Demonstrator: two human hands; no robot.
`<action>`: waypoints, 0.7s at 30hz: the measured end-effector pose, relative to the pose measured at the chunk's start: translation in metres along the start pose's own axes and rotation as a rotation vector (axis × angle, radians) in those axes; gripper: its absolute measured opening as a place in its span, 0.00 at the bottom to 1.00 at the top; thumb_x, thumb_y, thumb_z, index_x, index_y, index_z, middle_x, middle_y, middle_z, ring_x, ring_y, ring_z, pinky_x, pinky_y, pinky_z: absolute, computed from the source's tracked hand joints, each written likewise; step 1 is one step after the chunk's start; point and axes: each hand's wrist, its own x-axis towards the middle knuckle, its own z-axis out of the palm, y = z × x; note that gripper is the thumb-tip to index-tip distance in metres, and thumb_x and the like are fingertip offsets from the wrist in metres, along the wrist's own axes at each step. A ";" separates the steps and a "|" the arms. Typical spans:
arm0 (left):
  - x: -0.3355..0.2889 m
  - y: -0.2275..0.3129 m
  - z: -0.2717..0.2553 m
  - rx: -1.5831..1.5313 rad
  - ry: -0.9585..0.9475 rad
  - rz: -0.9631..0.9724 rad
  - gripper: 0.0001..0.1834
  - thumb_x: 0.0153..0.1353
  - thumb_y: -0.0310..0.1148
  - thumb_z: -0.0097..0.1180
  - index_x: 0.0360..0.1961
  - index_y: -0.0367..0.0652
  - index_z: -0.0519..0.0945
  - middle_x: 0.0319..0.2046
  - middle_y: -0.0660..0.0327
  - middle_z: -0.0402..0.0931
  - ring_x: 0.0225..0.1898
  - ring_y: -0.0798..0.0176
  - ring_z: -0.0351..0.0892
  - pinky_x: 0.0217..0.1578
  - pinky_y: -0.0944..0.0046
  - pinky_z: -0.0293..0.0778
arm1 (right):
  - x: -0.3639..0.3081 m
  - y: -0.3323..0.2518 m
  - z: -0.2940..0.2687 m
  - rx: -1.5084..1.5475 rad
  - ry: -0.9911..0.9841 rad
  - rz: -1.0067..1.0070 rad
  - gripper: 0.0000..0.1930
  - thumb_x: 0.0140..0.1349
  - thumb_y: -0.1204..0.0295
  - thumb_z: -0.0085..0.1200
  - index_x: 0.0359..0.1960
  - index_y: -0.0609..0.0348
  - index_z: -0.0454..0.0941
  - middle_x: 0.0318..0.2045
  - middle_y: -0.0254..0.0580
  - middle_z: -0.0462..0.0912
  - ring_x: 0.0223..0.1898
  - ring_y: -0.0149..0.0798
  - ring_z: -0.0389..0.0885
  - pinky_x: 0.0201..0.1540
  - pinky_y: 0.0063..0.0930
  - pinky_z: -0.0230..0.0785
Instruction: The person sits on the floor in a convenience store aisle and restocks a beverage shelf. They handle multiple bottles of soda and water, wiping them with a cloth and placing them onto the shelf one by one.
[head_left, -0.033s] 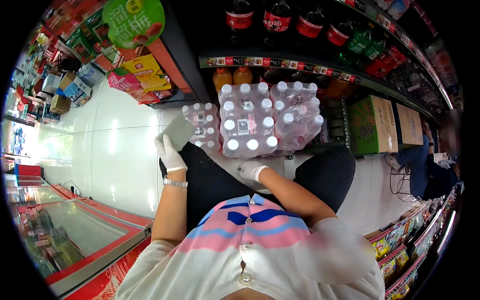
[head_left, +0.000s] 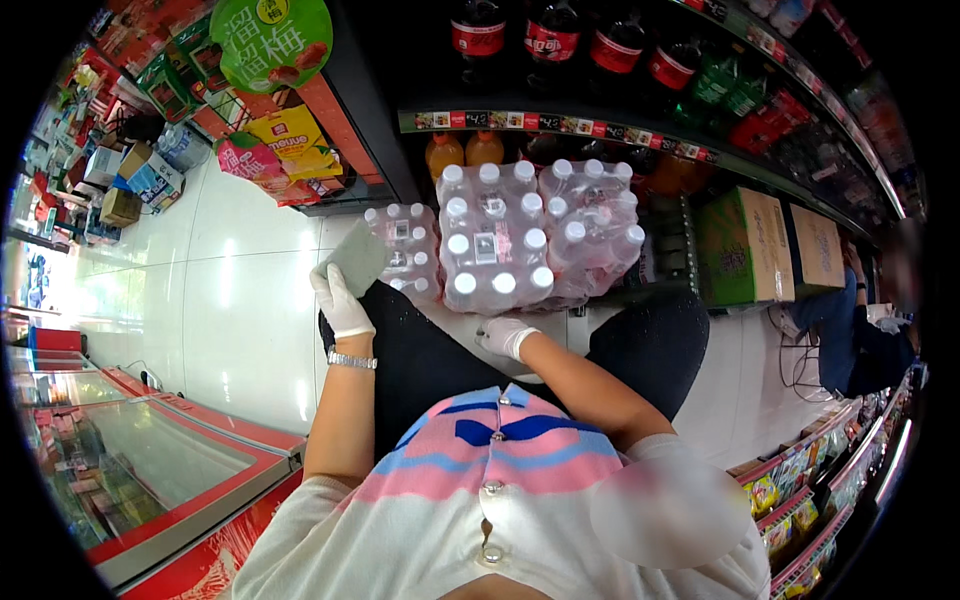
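Observation:
My left hand (head_left: pixel 345 305), in a white glove with a metal-band watch at the wrist, grips a flat, grey-green folded cloth (head_left: pixel 357 257) by its lower edge. The cloth is beside a small shrink-wrapped pack of white-capped bottles (head_left: pixel 412 235). My right hand (head_left: pixel 503 338), also gloved, is low between my knees with its fingers curled; a small dark spot shows at the fingertips, too small to name. Just beyond it stands a larger wrapped bottle pack (head_left: pixel 492 225). Another wrapped pack (head_left: pixel 592 225) adjoins that one on the right.
A shelf edge (head_left: pixel 560 125) with dark soda bottles (head_left: pixel 553 45) runs behind the packs. Cardboard cartons (head_left: pixel 765 245) stand to the right, near another person (head_left: pixel 850 325). Hanging snack bags (head_left: pixel 285 145) are at the upper left, a red-framed glass-topped freezer (head_left: pixel 170 460) at the lower left.

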 end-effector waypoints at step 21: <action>-0.051 0.059 -0.025 -0.070 0.124 0.203 0.12 0.69 0.36 0.45 0.42 0.36 0.70 0.39 0.60 0.71 0.41 0.68 0.68 0.46 0.67 0.67 | -0.009 0.060 0.024 -0.035 0.103 0.089 0.21 0.62 0.58 0.41 0.45 0.59 0.79 0.46 0.54 0.79 0.51 0.53 0.76 0.56 0.40 0.65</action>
